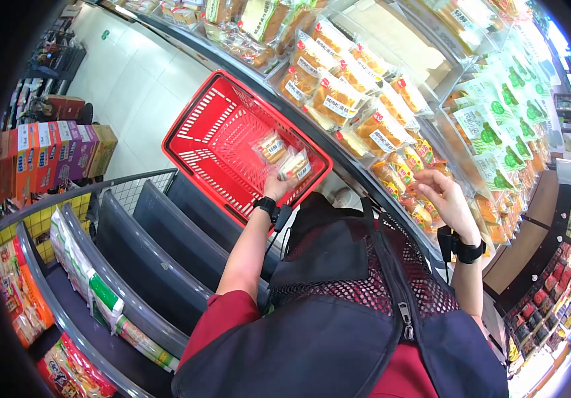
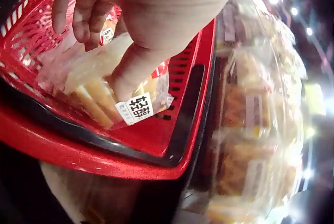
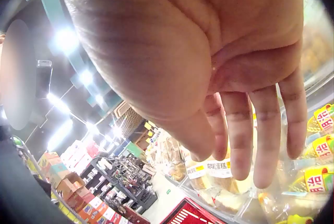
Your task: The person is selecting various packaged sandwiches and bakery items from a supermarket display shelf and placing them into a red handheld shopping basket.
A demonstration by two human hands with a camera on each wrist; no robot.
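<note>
My left hand reaches into the red shopping basket and pinches a clear-wrapped packet of sliced bread or cake near the basket's right end. In the left wrist view, the thumb lies on the front of this packet, beside its white label, with the fingers on its far side. A second wrapped packet lies right beside it, partly covered by the hand in the wrist view. My right hand hangs with loosely bent fingers over yellow-labelled bread packets on the display, holding nothing.
Bread display bins run along the right, with green-and-white packets farther over. Dark slanted shelf dividers stand at the lower left. Colourful cartons are stacked beyond, next to the tiled floor.
</note>
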